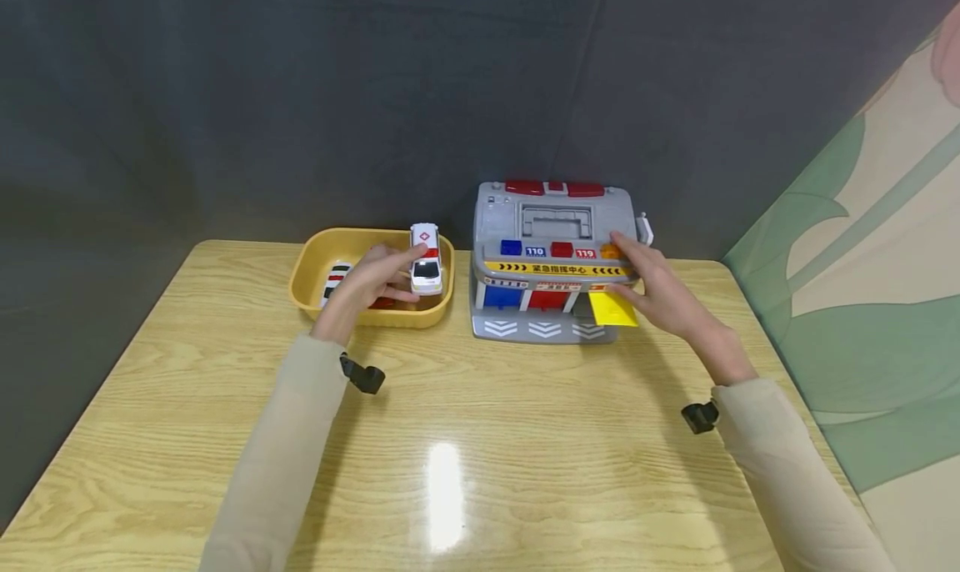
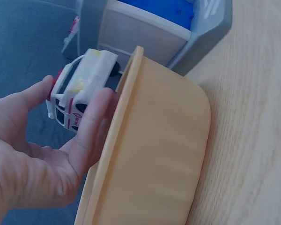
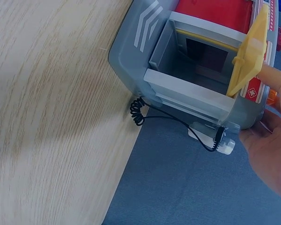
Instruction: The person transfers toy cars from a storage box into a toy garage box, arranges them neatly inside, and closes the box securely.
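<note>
My left hand (image 1: pixel 371 276) grips a white toy ambulance (image 1: pixel 426 259) with a red cross-marked roof, thumb on one side and fingers on the other. It is just over the rim of a yellow bin (image 2: pixel 164 140). To the right stands a grey toy emergency station (image 1: pixel 498 213) with blue and red doors. My right hand (image 1: pixel 663 297) grips its front right roof corner, with the fingers on top by the orange light (image 1: pixel 611 251) and the thumb at the front edge. Below the thumb, a yellow door (image 3: pixel 253 49) is swung up, showing a dark bay (image 3: pixel 196 70).
Inside the bin lies a white, black and red toy car (image 1: pixel 335 282), with a red piece (image 1: pixel 382 303) partly hidden under my left hand. A coiled black cord (image 3: pixel 137 111) hangs at the station's side. Behind the wooden table (image 1: pixel 525 439) rises a dark curtain (image 1: pixel 375 97).
</note>
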